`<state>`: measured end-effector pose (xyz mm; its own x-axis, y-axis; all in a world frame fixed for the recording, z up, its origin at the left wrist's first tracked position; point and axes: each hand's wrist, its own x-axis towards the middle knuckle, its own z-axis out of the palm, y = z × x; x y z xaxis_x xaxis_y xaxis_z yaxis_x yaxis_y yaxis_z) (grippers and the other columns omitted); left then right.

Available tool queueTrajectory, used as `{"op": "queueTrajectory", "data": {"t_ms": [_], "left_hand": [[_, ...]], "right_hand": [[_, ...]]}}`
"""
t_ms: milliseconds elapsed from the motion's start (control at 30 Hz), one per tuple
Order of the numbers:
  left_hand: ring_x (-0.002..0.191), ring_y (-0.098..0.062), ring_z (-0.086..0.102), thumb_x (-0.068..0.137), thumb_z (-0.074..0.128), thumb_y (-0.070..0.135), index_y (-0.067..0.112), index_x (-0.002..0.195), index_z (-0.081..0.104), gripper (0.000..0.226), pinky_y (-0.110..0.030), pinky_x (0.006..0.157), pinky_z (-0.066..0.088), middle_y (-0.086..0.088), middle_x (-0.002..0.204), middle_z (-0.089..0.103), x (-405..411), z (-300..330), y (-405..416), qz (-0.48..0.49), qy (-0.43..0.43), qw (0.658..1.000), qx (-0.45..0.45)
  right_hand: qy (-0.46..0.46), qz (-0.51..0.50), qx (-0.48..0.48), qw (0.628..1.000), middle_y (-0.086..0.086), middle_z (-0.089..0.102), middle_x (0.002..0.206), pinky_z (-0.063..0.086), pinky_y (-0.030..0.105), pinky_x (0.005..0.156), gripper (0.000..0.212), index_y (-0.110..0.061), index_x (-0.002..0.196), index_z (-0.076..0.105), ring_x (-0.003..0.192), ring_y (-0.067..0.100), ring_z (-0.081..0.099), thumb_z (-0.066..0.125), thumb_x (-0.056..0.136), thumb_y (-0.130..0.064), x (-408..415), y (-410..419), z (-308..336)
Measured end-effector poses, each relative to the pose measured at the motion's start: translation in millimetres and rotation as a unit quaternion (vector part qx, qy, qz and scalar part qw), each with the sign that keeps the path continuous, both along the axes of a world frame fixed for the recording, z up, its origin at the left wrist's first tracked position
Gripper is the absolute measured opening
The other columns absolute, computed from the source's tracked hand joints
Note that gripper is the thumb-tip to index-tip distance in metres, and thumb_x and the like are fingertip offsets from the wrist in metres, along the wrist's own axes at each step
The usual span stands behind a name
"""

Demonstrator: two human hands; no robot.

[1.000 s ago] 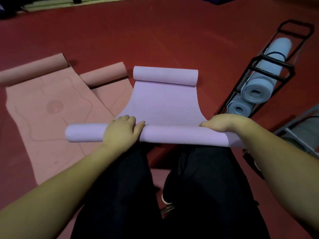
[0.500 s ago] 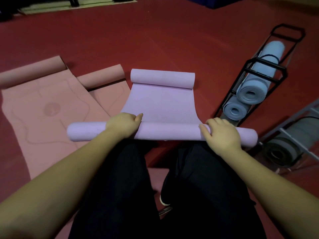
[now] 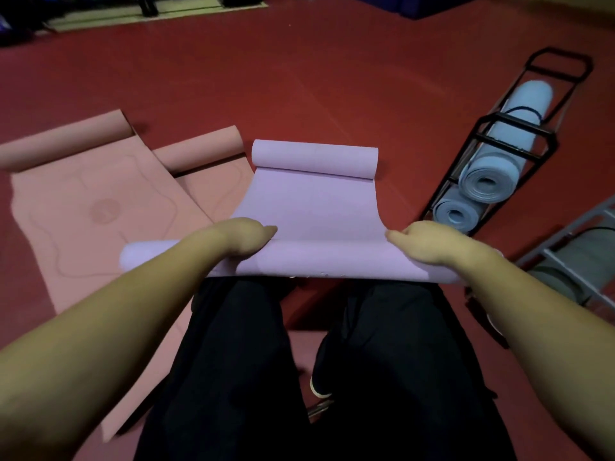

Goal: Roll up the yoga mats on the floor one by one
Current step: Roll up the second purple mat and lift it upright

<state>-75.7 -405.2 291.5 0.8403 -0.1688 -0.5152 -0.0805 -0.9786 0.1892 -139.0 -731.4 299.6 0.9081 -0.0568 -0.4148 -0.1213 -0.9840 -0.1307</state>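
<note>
Hands on the lilac mat: your left hand and right hand both curl over the near roll, well apart, one toward each end, fingers hooked down the far side. Half a second back your right hand lay flatter on top of the roll with fingers showing; now the knuckles are up and the fingers are tucked out of sight. Left hand has turned over the same way. Roll sits higher toward your knees than before, its loose near edge now hanging over your dark trousers.

Mat's far end is curled into its own small roll on the red floor, flat sheet between the two rolls.

Two pink mats lie to the left, partly unrolled, unchanged. Black rack at right holds blue rolled mats.
</note>
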Motion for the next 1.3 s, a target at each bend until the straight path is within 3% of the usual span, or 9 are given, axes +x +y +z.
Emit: {"op": "queueTrajectory", "data": {"t_ms": [133, 267, 433, 567, 700, 900, 1033, 1167, 1300], "left_hand": [[0.112, -0.033, 0.051, 0.105, 0.028, 0.043, 0.011, 0.108, 0.063, 0.048, -0.039, 0.089, 0.038, -0.014, 0.117, 0.059, -8.3, -13.9, 6.3, -0.032, -0.180, 0.982, -0.053], [0.090, -0.031, 0.054, 0.095, 0.021, 0.057, 0.015, 0.093, 0.065, 0.061, -0.041, 0.075, 0.041, -0.007, 0.087, 0.058, -43.1, -35.0, 14.6, -0.067, -0.304, 0.950, -0.020], [0.075, -0.036, 0.059, 0.094, 0.026, 0.049, 0.009, 0.071, 0.062, 0.058, -0.042, 0.068, 0.043, -0.012, 0.074, 0.061, -47.5, -40.6, 11.8, -0.045, -0.361, 0.931, -0.021], [0.082, -0.035, 0.060, 0.094, 0.016, 0.055, 0.012, 0.075, 0.065, 0.068, -0.039, 0.070, 0.043, -0.008, 0.081, 0.064, -36.6, -32.2, 7.8, -0.033, -0.327, 0.944, -0.021], [0.094, -0.032, 0.060, 0.102, 0.023, 0.051, 0.018, 0.077, 0.058, 0.054, -0.036, 0.074, 0.043, -0.010, 0.098, 0.066, -20.5, -28.1, -0.1, -0.020, -0.275, 0.961, -0.018], [0.103, -0.033, 0.058, 0.102, 0.018, 0.055, 0.015, 0.092, 0.066, 0.064, -0.037, 0.080, 0.040, -0.014, 0.113, 0.066, -7.5, -4.0, -8.2, -0.022, -0.199, 0.980, -0.003], [0.118, -0.033, 0.053, 0.102, 0.018, 0.057, 0.009, 0.119, 0.065, 0.070, -0.038, 0.092, 0.037, -0.016, 0.132, 0.058, -2.9, 13.5, -6.1, -0.026, -0.124, 0.992, 0.021], [0.131, -0.031, 0.045, 0.104, 0.021, 0.054, 0.003, 0.133, 0.055, 0.068, -0.035, 0.105, 0.030, -0.017, 0.145, 0.049, -9.9, 16.0, -4.0, -0.020, -0.017, 1.000, 0.009], [0.125, -0.031, 0.048, 0.105, 0.021, 0.053, 0.008, 0.125, 0.060, 0.063, -0.035, 0.099, 0.032, -0.014, 0.138, 0.054, -11.6, 12.7, -4.5, -0.016, -0.026, 1.000, -0.008]], "right_hand": [[0.078, -0.052, 0.028, 0.995, 0.018, 0.045, 0.149, 0.034, 0.033, 0.097, 0.069, -0.005, 0.138, 0.052, 0.131, 0.031, 0.045, 0.033, 0.097, -0.056, 16.4, 0.2, -1.9], [0.119, -0.061, 0.037, 0.990, 0.013, 0.041, 0.153, 0.032, 0.037, 0.107, 0.071, -0.012, 0.141, 0.051, 0.136, 0.029, 0.041, 0.037, 0.092, -0.061, 31.3, -3.5, -5.1], [0.039, -0.002, 0.053, 0.998, 0.006, 0.056, 0.125, 0.040, 0.037, 0.092, 0.071, -0.021, 0.116, 0.063, 0.107, 0.024, 0.051, 0.023, 0.085, -0.070, 30.0, -1.0, -16.0], [-0.202, 0.009, 0.024, 0.979, 0.001, 0.053, 0.086, 0.041, 0.037, 0.069, 0.047, -0.016, 0.082, 0.062, 0.089, 0.028, 0.056, 0.036, 0.098, -0.052, 5.9, 1.4, -28.2], [-0.315, 0.023, -0.034, 0.948, 0.010, 0.059, 0.077, 0.043, 0.039, 0.065, 0.058, -0.011, 0.081, 0.068, 0.078, 0.035, 0.059, 0.033, 0.092, -0.056, -26.8, 10.9, -45.5], [-0.272, -0.015, -0.061, 0.960, 0.009, 0.064, 0.085, 0.042, 0.036, 0.066, 0.051, -0.015, 0.077, 0.066, 0.086, 0.035, 0.062, 0.036, 0.098, -0.052, -10.9, 11.8, -22.1], [-0.152, 0.008, -0.030, 0.988, 0.010, 0.065, 0.087, 0.045, 0.035, 0.072, 0.061, -0.014, 0.087, 0.071, 0.093, 0.034, 0.061, 0.028, 0.098, -0.055, -3.8, 2.4, -2.7], [0.004, 0.010, -0.013, 1.000, 0.018, 0.060, 0.128, 0.039, 0.032, 0.085, 0.068, -0.005, 0.116, 0.067, 0.112, 0.033, 0.055, 0.026, 0.099, -0.056, -0.2, 3.7, 6.2], [0.063, -0.042, 0.028, 0.997, 0.017, 0.048, 0.146, 0.033, 0.030, 0.091, 0.066, -0.006, 0.133, 0.057, 0.128, 0.030, 0.048, 0.033, 0.097, -0.056, 7.4, 6.1, 4.7]]}}
